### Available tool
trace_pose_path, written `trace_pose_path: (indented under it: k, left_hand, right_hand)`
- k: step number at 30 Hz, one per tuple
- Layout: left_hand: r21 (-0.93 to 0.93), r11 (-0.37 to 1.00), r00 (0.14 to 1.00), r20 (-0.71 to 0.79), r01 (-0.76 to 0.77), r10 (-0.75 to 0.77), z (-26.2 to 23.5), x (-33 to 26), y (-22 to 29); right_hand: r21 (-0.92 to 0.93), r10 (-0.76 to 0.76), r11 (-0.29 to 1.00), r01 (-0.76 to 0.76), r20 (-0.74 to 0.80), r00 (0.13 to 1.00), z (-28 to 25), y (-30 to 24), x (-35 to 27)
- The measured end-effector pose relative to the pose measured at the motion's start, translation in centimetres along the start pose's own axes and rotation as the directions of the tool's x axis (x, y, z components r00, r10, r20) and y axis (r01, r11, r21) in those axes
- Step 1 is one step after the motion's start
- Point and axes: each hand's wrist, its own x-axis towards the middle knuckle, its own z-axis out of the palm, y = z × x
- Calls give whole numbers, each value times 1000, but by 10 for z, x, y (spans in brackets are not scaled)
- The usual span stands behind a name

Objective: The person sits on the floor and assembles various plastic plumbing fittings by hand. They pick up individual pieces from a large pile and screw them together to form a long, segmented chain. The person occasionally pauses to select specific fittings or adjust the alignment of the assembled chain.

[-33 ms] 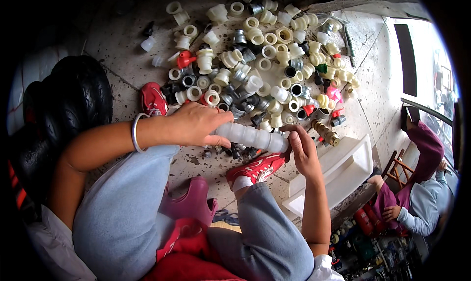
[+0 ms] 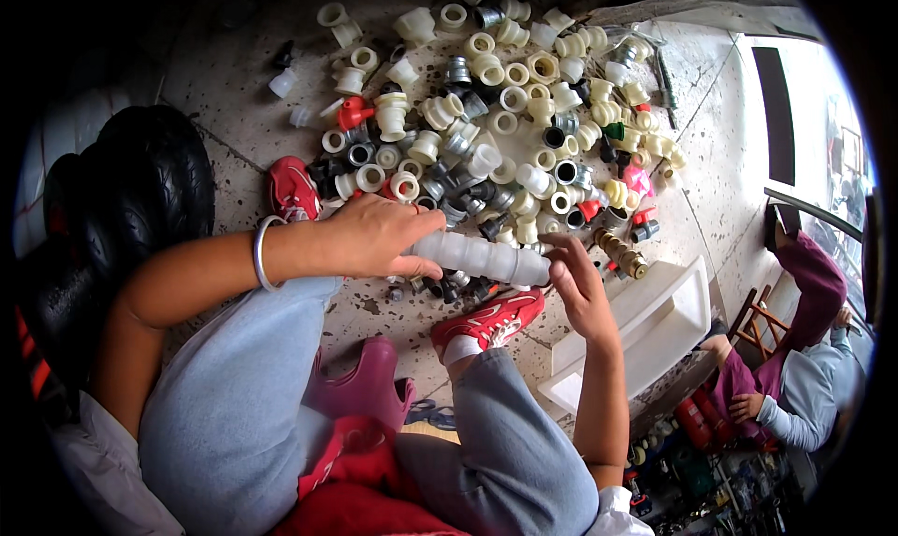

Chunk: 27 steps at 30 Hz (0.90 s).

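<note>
Above my knees my left hand (image 2: 374, 237) grips one end of a ribbed, translucent white plastic hose fitting (image 2: 482, 258), held slantwise. Whether it is one piece or several joined end to end I cannot tell. My right hand (image 2: 582, 291) is at its other end, fingers apart, with the thumb tip close to or touching the rim. Beyond both hands a big pile of pipe fittings (image 2: 502, 123) is spread on the floor, mostly cream plastic, some grey or black, a few red. A brass-coloured ribbed fitting (image 2: 621, 255) lies just past my right hand.
A white plastic bin (image 2: 645, 335) lies right of my leg. Black tyres (image 2: 154, 190) stand at the left. A pink boot-like object (image 2: 360, 386) is between my legs. At the right another person (image 2: 795, 377) sits by a wooden stool (image 2: 760, 321) and a heap of tools (image 2: 720, 489).
The fingers of my right hand have loosened and spread from the fitting's end, and the hand has shifted slightly. My left hand keeps its grip.
</note>
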Motion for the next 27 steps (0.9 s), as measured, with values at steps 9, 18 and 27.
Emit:
trace_pose_path:
  k: [9, 18, 27]
  left_hand:
    - [-6, 1000, 1000, -3, 18, -18, -1, 2, 0]
    - [-19, 999, 999, 8, 38, -38, -4, 4, 2]
    - [49, 998, 998, -54, 24, -21, -6, 7, 9]
  right_hand:
    - [-42, -69, 997, 69, 9, 998, -2, 0, -3]
    - [-149, -120, 981, 126, 49, 992, 2, 1, -3]
    - [-145, -82, 986, 77, -30, 996, 4, 4, -6]
